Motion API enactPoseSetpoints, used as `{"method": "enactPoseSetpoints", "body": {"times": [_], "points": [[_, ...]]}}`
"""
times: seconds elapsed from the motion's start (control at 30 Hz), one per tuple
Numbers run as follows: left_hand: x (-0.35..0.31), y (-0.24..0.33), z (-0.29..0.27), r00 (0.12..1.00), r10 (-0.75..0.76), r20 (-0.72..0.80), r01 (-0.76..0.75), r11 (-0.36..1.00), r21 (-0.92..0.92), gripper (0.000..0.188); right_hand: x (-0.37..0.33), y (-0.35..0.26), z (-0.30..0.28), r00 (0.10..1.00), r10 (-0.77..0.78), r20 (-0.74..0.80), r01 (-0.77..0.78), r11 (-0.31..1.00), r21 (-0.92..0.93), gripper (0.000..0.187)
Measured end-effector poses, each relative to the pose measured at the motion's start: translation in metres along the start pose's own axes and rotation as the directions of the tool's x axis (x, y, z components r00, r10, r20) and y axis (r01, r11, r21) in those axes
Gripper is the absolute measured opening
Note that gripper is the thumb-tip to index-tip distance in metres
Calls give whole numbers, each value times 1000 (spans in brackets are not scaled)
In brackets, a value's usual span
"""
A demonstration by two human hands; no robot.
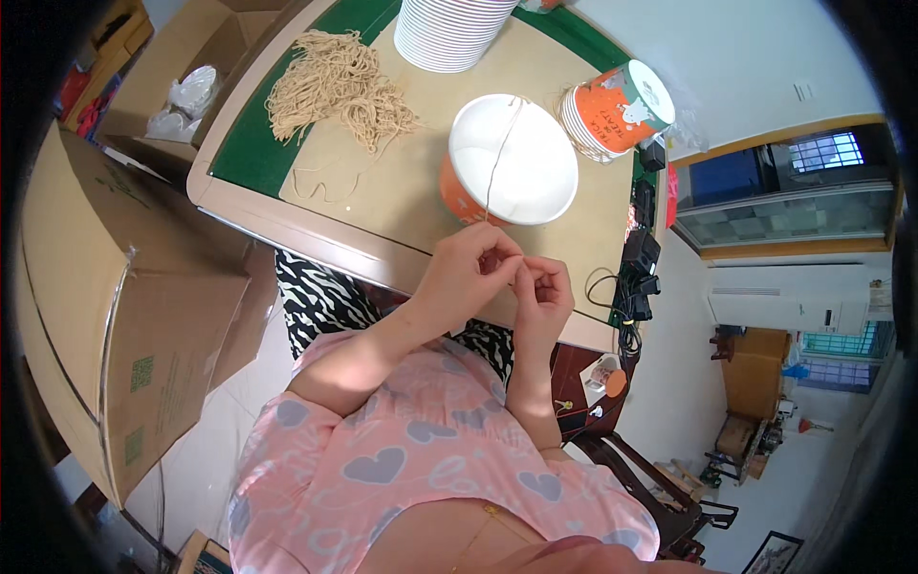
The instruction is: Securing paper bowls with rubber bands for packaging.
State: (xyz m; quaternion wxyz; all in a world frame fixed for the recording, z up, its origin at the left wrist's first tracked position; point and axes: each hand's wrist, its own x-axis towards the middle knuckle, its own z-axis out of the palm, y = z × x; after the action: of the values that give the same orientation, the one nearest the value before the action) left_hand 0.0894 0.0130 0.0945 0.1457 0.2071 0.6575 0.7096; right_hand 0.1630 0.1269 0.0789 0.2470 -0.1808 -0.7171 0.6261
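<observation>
A tan string [493, 174] runs across the mouth of a white-lined orange paper bucket [462, 190], from its far rim down to my hands. The bucket sits tilted toward me near the table's front edge. My left hand [469, 270] is closed in a pinch where the string reaches it. Against its fingertips, my right hand [542, 295] is also pinched, fingers curled; what lies between them is too small to make out. A loose pile of tan strings [330, 88] lies at the far left of the table, a few strands trailing toward me.
A tall stack of white paper buckets [449, 36] stands at the back. Several nested orange buckets [612, 110] lie tipped at the right. Black power adapters and cords [639, 253] line the table's right edge. Large cardboard boxes [153, 316] stand left of the table [335, 225].
</observation>
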Motion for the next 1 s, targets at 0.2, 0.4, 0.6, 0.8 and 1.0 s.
{"method": "enactPoseSetpoints", "body": {"times": [0.2, 0.4, 0.6, 0.8, 1.0], "points": [[5, -1, -16, 982, -153, 114, 154, 988, 0, 33, -2, -4, -5, 995, -99, -23, 97, 991, -96, 8], [6, -2, -17, 891, -268, 367, 315, 946, -74, 37, -4, -5, -4, 971, -210, 115, 232, 943, -237, 6], [3, -10, -19, 884, -274, 378, 357, 919, -169, 27, -2, 1, -5, 984, -100, 150, 122, 981, -149, 6], [3, -18, -16, 965, -82, 251, 95, 995, -42, 20, 0, -4, -5, 984, -11, 177, 32, 993, -114, 6], [8, 4, -19, 968, -47, 246, 13, 991, 136, 16, 4, -1, -10, 988, 20, 156, -11, 998, -58, 7]]}}
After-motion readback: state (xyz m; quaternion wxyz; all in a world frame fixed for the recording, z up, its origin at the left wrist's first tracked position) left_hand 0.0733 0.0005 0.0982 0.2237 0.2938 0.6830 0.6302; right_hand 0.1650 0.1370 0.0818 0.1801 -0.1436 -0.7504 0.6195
